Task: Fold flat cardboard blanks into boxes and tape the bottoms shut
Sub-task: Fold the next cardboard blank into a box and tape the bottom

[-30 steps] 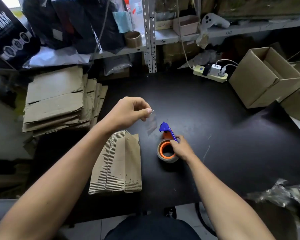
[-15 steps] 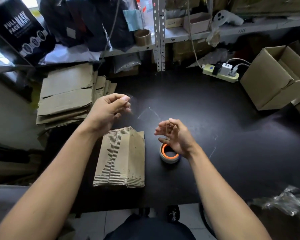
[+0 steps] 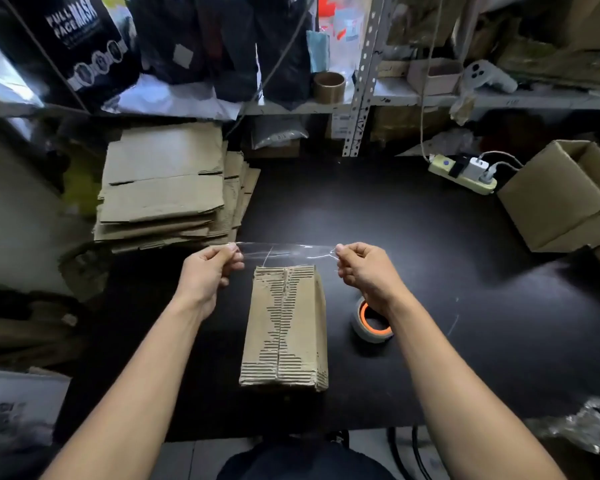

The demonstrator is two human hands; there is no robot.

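Left hand (image 3: 212, 271): raised above the counter (image 3: 430, 271), fingers curled, thumb and fingertips pinching the left end of the tape strip (image 3: 286, 248).
Flat blanks (image 3: 167, 188): stacked at the far left of the counter, well apart from the work in hand.
Tape strip: clear, cut free of the roll, stretched taut between the two hands; it hangs just beyond the far end of the folded box (image 3: 284, 327), and whether it touches the cardboard cannot be told.
Folded box: lies lengthwise between the forearms, its closed flaps up, the seam running down the middle; no tape is visible on the seam.
Right hand (image 3: 364, 271): raised level with the left, fingers curled, pinching the right end of the strip.
Tape roll (image 3: 371, 323): white with an orange core, resting on the counter just right of the box, partly hidden under the right wrist.
Finished box (image 3: 565, 199): open, at the far right.
Step in hand: taping the bottom shut, strip ready but not yet laid.
Next move: probably to turn the strip in line with the seam, lower it centred, and press it flat without wrinkles.
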